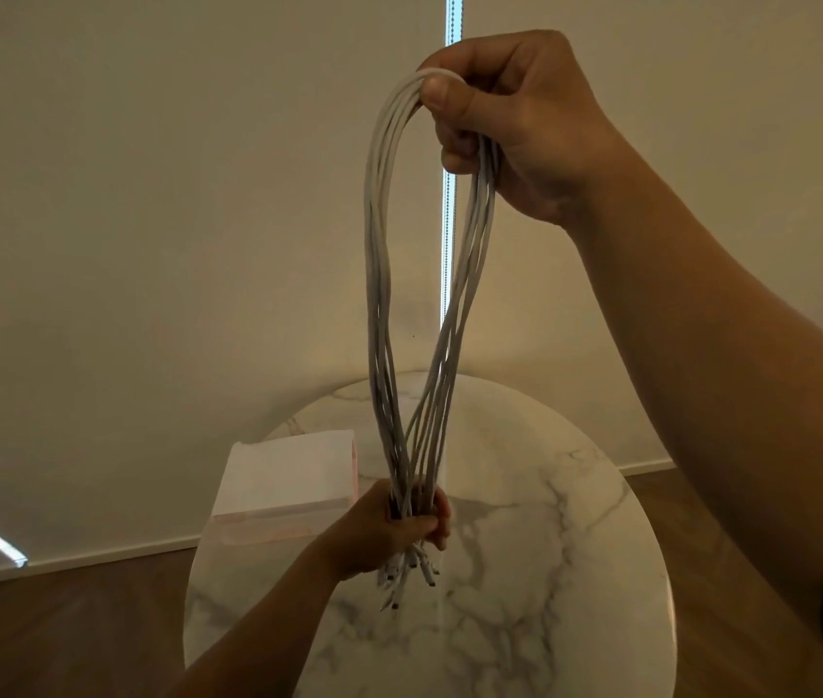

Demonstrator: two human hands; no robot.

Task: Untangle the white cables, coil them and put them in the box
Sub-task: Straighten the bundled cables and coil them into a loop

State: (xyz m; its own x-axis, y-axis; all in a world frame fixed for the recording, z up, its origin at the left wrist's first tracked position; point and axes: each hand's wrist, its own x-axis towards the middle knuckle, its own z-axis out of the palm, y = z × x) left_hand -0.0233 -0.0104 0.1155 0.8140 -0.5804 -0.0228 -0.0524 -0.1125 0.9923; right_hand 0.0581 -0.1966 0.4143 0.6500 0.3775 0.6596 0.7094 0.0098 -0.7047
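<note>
Several white cables (380, 274) hang as one long folded loop in front of me. My right hand (515, 128) grips the top bend of the loop, raised high, with the thumb pressing the strands. My left hand (389, 528) grips the bundle near its lower ends, just above the table. The cable plugs (407, 576) stick out below that fist. A pale pink box (283, 486) stands on the table to the left of my left hand, apart from the cables.
A round white marble table (525, 571) lies below the hands. Wooden floor (47, 632) surrounds it. Cream roller blinds (147, 219) cover the wall behind, with a bright window gap (451, 219) behind the cables.
</note>
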